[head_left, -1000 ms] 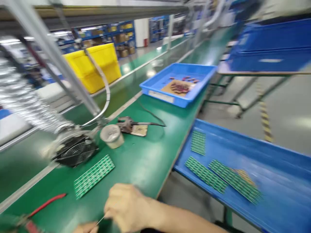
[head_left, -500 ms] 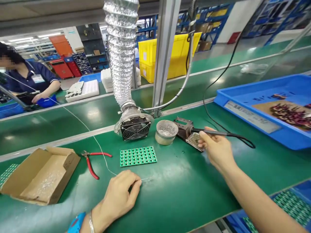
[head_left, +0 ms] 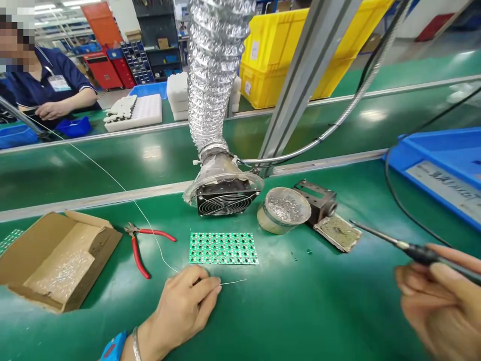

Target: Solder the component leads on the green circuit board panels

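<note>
My left hand (head_left: 188, 301) rests low at the centre, pinching a thin solder wire (head_left: 233, 282) whose free end sticks out to the right. The wire trails back over the bench to the upper left. Just beyond that hand lies a green circuit board panel (head_left: 223, 248) with rows of dark holes. At the right, my right hand (head_left: 439, 301) grips a soldering iron (head_left: 417, 250) by its dark handle, its tip pointing left. The iron's stand (head_left: 317, 198) and a crusted cleaning sponge (head_left: 338, 233) are left of the tip, apart from it.
Red-handled cutters (head_left: 141, 255) lie beside a cardboard box (head_left: 90, 271) on the left. A round tub (head_left: 280, 225) of metallic bits stands by a fan (head_left: 225, 200) under a foil duct (head_left: 218, 75). A blue tray (head_left: 447, 165) is at right. Across the bench sits a co-worker (head_left: 56, 90).
My right hand has lifted the soldering iron out of its stand and moved it right, towards me. My left hand still pinches the wire. The view has shifted.
</note>
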Action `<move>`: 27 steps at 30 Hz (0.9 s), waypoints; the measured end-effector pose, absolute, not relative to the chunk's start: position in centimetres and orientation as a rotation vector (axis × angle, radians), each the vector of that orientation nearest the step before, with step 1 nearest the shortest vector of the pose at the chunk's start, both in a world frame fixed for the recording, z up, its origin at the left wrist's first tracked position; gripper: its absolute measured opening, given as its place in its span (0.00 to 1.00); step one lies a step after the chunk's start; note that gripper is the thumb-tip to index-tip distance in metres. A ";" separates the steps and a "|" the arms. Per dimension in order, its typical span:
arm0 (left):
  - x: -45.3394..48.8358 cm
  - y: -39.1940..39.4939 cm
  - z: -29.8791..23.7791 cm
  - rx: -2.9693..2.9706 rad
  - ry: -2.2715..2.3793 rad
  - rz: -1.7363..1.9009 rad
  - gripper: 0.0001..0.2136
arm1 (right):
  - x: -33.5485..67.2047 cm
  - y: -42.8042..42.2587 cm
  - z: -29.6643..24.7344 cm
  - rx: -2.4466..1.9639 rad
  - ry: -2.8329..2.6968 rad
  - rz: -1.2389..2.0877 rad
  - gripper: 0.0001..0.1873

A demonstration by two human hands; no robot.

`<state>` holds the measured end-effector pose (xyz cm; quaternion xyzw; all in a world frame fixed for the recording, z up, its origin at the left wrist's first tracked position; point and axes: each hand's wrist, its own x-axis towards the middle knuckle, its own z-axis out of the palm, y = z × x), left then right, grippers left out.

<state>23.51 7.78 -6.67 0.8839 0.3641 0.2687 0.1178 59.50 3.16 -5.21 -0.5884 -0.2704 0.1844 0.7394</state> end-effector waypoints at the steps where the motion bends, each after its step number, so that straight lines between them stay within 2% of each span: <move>1: 23.4 7.8 -6.6 2.583 1.079 0.807 0.07 | 58.3 2.9 -5.0 -1.275 -0.584 0.431 0.07; 4: 23.3 7.6 -6.4 2.588 1.094 0.838 0.09 | 54.4 3.5 -5.4 -1.234 -0.762 0.678 0.12; 9: 23.3 7.4 -6.0 2.591 1.080 0.840 0.11 | 50.8 6.2 -8.7 -1.133 -0.988 0.998 0.09; 12: 23.4 7.5 -5.8 2.572 1.101 0.827 0.11 | 50.5 7.4 -9.8 -1.071 -1.011 1.009 0.09; 17: 23.6 7.4 -6.0 2.519 1.131 0.800 0.04 | 49.8 8.8 -10.0 -1.055 -1.023 1.023 0.10; 27: 22.9 6.9 -5.5 2.569 0.917 0.746 0.08 | 49.1 10.0 -10.1 -1.071 -1.043 1.076 0.10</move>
